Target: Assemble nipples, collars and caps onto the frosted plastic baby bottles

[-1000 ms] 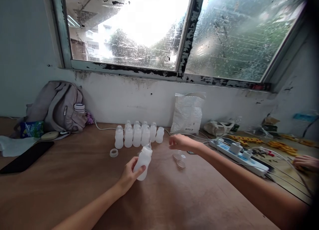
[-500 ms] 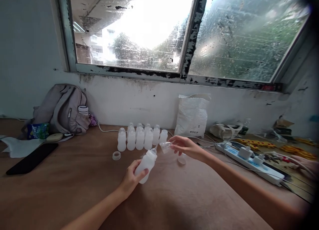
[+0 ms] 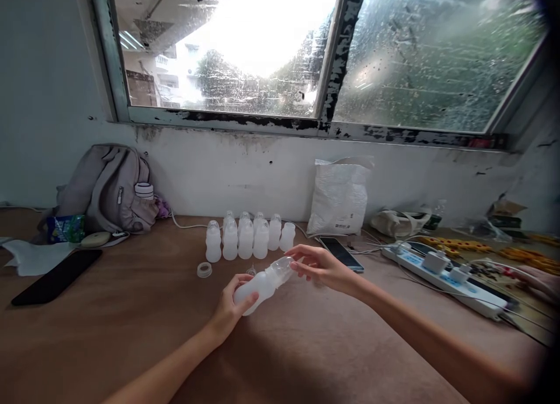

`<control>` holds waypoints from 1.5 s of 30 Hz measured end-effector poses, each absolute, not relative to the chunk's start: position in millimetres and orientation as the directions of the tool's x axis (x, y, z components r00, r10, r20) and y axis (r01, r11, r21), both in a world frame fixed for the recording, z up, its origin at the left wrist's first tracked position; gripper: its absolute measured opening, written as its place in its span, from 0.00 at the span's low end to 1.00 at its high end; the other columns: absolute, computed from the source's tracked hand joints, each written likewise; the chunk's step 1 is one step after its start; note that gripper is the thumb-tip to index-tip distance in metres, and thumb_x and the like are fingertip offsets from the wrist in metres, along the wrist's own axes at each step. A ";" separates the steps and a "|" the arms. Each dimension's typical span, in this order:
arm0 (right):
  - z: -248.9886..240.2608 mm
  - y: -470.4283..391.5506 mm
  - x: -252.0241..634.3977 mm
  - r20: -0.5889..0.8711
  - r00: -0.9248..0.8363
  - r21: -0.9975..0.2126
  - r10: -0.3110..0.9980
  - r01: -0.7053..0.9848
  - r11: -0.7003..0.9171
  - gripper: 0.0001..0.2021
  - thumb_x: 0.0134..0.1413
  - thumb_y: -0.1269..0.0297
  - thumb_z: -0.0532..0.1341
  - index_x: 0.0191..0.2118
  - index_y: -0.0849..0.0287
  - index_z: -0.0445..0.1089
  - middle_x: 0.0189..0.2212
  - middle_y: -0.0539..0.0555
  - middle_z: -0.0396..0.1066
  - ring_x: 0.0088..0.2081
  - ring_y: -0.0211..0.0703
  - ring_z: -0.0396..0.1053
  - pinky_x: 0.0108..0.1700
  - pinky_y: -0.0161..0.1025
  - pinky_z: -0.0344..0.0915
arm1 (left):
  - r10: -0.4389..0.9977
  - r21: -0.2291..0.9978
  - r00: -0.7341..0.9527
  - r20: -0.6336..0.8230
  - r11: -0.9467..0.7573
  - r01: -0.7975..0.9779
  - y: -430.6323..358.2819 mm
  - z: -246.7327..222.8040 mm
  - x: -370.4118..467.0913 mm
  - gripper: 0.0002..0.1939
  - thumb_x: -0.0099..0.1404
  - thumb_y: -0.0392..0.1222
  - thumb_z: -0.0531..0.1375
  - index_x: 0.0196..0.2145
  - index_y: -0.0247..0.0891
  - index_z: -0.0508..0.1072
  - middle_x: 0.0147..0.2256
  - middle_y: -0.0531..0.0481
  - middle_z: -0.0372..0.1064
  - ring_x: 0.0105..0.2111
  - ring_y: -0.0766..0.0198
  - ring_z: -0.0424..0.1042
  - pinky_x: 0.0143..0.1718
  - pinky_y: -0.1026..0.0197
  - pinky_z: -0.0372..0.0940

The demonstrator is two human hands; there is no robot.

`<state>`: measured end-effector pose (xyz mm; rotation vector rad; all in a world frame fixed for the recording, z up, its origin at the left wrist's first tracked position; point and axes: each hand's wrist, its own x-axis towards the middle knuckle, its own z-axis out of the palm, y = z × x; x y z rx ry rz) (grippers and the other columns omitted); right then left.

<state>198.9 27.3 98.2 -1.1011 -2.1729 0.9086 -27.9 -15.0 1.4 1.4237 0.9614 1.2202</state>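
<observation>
A frosted white baby bottle point(image 3: 258, 292) lies tilted in my left hand point(image 3: 231, 308), whose fingers wrap round its lower body. With its fingertips, my right hand point(image 3: 322, 268) grips a clear dome cap point(image 3: 280, 268). That cap is over the bottle's top end; whether it is fully seated I cannot tell. Behind stand several capped baby bottles point(image 3: 245, 241) in rows, and at their right end is a bottle without a cap point(image 3: 287, 236). A whitish ring point(image 3: 204, 270) rests left of my hands. A small clear nipple point(image 3: 251, 270) sits just behind the held bottle.
A phone point(image 3: 342, 254) lies before a white plastic bag point(image 3: 339, 197). At right is a power strip point(image 3: 446, 280) with plugs and cables, and beyond it another person's hand point(image 3: 538, 280). A grey backpack point(image 3: 109, 188) and a black flat object point(image 3: 56, 277) are at left.
My right hand has brought the clear cap left onto the bottle's top, covering the nipple. The bottle leans further right. A phone now shows by the plastic bag.
</observation>
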 end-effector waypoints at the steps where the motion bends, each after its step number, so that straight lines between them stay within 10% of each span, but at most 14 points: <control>1: 96.0 28.1 199.6 0.157 -0.530 -0.758 0.834 0.477 0.445 0.17 0.50 0.52 0.57 0.41 0.60 0.66 0.27 0.52 0.68 0.26 0.37 0.66 0.24 0.32 0.63 | 0.963 0.980 0.178 0.201 -0.198 -0.035 -14.9 1.2 -27.9 0.19 0.56 0.49 0.59 0.41 0.37 0.63 0.35 0.48 0.66 0.33 0.63 0.65 0.31 0.65 0.60; 13: 79.7 31.0 199.9 0.127 -0.525 -0.813 0.842 0.432 0.391 0.18 0.50 0.51 0.57 0.39 0.61 0.66 0.25 0.51 0.67 0.25 0.37 0.66 0.24 0.32 0.63 | 0.971 0.979 0.128 0.202 -0.202 -0.011 -15.0 2.7 -26.8 0.20 0.53 0.49 0.60 0.41 0.37 0.63 0.33 0.49 0.66 0.32 0.62 0.67 0.31 0.65 0.61; 31: 6.5 3.9 159.2 -0.028 -0.443 -0.981 0.896 -0.161 -0.110 0.18 0.50 0.49 0.54 0.29 0.62 0.65 0.25 0.51 0.63 0.26 0.40 0.65 0.20 0.33 0.65 | 0.970 0.964 0.063 0.234 -0.240 0.115 -18.9 4.6 -26.9 0.11 0.57 0.48 0.56 0.30 0.37 0.66 0.29 0.52 0.64 0.28 0.66 0.63 0.28 0.67 0.59; 45: -5.1 -15.2 172.5 0.224 -0.321 -0.960 0.920 0.089 0.265 0.16 0.57 0.55 0.45 0.27 0.58 0.61 0.27 0.51 0.60 0.30 0.41 0.58 0.33 0.36 0.56 | 0.873 0.832 -0.041 0.486 -0.448 0.328 -39.7 -13.0 -5.2 0.03 0.60 0.41 0.53 0.32 0.39 0.61 0.30 0.51 0.60 0.30 0.63 0.64 0.32 0.64 0.60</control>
